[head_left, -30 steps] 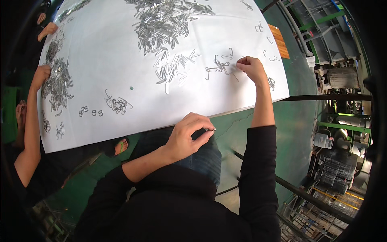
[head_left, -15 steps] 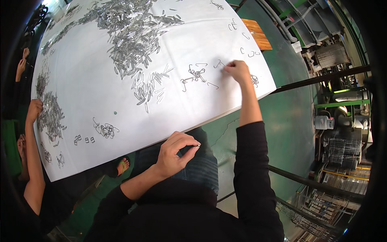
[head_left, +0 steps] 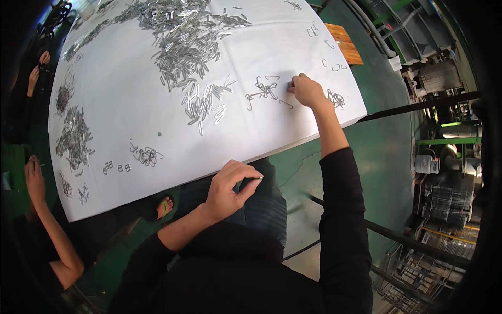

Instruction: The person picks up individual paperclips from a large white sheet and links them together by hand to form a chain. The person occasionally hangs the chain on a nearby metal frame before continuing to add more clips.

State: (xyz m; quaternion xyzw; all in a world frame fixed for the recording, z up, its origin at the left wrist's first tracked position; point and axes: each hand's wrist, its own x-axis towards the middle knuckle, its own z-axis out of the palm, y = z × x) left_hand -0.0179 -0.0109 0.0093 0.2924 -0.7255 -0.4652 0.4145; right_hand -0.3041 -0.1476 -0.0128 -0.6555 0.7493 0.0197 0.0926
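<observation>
My left hand [head_left: 226,189] is held just off the table's near edge. Its thumb and forefinger pinch a small metal piece [head_left: 260,178], of which only a shiny tip shows. Over the right part of the white-covered table [head_left: 125,104], my right hand [head_left: 307,90] has its fingers pressed together. Whatever lies in them is hidden. To its left is a loose cluster of bent wire hooks [head_left: 267,89], with a single wire hook [head_left: 285,104] below. A tangled heap of wire hooks [head_left: 335,99] lies beside my right wrist.
A big spread of short metal pieces [head_left: 188,47] covers the table's far middle. Another pile [head_left: 74,136] and a wire heap [head_left: 146,155] lie left. Several hooks [head_left: 333,65] dot the right edge. At left, a co-worker's hand [head_left: 34,180] is off the table. A dark rail [head_left: 418,107] meets the right corner.
The wire hook at my right fingertips no longer shows apart from the hand. My left hand keeps its pinch. The co-worker's hand has left the table's left edge. The whole view has shifted slightly.
</observation>
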